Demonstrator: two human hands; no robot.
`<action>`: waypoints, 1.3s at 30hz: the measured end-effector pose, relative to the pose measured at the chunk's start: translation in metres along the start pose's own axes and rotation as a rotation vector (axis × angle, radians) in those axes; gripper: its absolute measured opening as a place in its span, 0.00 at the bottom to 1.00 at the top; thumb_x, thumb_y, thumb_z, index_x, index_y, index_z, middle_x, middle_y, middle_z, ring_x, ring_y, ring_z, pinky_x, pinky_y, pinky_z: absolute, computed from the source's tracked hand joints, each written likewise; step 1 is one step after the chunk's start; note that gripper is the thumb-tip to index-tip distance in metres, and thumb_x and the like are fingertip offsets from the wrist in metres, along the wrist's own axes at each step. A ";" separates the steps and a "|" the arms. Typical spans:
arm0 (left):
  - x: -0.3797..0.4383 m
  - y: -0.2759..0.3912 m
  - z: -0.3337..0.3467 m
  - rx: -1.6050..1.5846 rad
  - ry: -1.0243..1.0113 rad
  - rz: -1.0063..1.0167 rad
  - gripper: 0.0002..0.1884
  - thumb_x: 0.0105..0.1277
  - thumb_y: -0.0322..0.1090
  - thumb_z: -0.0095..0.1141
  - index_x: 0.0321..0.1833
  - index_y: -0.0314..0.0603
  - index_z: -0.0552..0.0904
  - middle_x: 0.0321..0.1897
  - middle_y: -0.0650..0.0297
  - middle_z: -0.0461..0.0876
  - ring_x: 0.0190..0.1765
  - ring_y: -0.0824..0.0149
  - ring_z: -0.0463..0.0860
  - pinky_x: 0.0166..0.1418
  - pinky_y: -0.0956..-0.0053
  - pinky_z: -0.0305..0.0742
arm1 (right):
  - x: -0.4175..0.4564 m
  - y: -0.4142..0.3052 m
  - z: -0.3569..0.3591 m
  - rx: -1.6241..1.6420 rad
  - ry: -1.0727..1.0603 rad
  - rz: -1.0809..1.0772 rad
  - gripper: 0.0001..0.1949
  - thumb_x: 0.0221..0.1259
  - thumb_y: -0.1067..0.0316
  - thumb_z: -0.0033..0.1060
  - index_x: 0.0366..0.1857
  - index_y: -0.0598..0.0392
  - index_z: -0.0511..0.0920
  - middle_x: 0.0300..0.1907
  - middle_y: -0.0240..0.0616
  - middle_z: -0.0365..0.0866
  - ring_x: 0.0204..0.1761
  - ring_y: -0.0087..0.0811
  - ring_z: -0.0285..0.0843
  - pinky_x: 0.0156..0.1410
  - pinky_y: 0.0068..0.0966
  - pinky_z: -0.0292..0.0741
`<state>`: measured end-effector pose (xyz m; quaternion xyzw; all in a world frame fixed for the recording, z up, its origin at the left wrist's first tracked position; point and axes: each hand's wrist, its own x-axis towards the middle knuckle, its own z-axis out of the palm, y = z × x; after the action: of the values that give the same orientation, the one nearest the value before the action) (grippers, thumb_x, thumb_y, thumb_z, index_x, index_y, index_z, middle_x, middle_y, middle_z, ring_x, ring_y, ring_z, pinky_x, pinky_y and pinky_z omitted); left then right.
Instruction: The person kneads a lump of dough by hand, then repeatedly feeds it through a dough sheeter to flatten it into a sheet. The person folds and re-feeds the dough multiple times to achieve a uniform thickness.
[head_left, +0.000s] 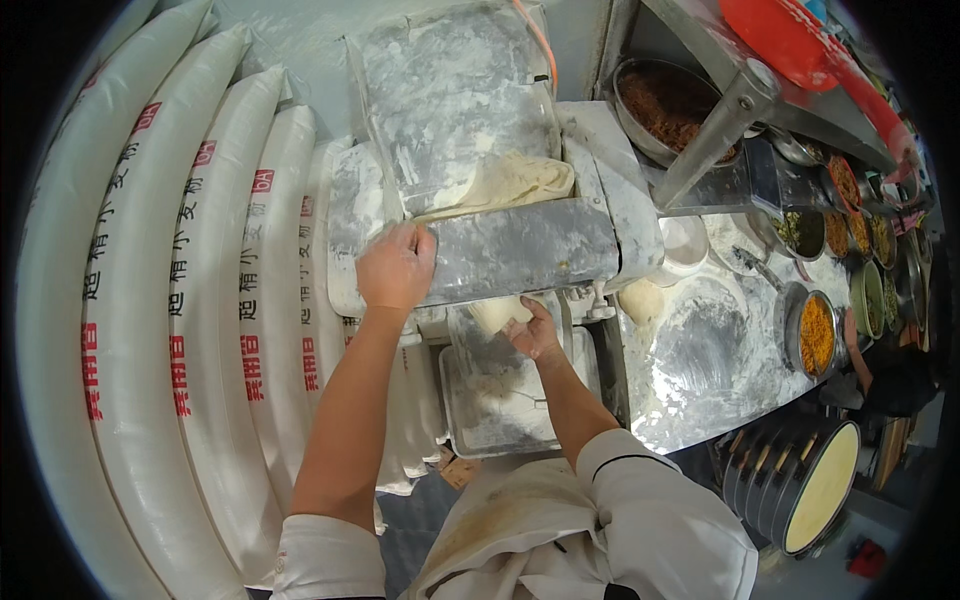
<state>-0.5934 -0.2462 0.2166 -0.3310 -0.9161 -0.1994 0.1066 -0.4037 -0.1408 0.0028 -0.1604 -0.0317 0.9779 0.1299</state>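
In front of me stands a flour-dusted metal dough sheeter, its roller cover (525, 244) crossing the middle. My left hand (396, 264) rests at the cover's left end with the fingers curled; whether it grips anything there is hidden. Below the cover, my right hand (534, 331) holds the end of a pale dough sheet (496, 313), thumb at its right edge and fingers partly under it. Behind the cover, a folded mass of dough (521, 182) lies at the bottom of the sloping feed plate (465, 90).
Tall white flour sacks (217, 315) line the left side. A floury metal worktable (697, 345) on the right bears a dough ball (641, 301) and a pan of orange bits (816, 334). Bowls of fillings stand beyond, below a metal shelf (705, 139). Another person's arm (857, 352) shows far right.
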 end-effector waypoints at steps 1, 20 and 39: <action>0.000 0.001 0.000 -0.005 0.001 0.005 0.15 0.74 0.46 0.54 0.34 0.44 0.83 0.35 0.55 0.87 0.41 0.45 0.86 0.43 0.49 0.79 | 0.001 0.000 -0.015 0.008 0.037 0.019 0.20 0.70 0.59 0.65 0.61 0.55 0.80 0.58 0.42 0.87 0.61 0.48 0.84 0.70 0.43 0.78; 0.002 0.003 0.001 0.040 -0.003 0.020 0.18 0.74 0.47 0.51 0.35 0.44 0.86 0.37 0.53 0.90 0.43 0.44 0.87 0.45 0.47 0.80 | -0.094 -0.008 -0.036 -0.176 0.409 0.060 0.25 0.64 0.70 0.65 0.67 0.50 0.76 0.62 0.36 0.84 0.63 0.43 0.83 0.64 0.41 0.82; 0.007 0.005 0.004 -0.027 -0.036 0.016 0.20 0.76 0.51 0.51 0.36 0.44 0.85 0.37 0.53 0.88 0.42 0.44 0.86 0.45 0.48 0.79 | -0.180 0.005 -0.185 -0.534 0.519 0.121 0.28 0.65 0.75 0.61 0.71 0.56 0.70 0.67 0.43 0.77 0.70 0.52 0.75 0.78 0.61 0.73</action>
<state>-0.5953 -0.2367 0.2164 -0.3433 -0.9125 -0.2046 0.0871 -0.1814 -0.1897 -0.1176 -0.4326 -0.2419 0.8681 0.0293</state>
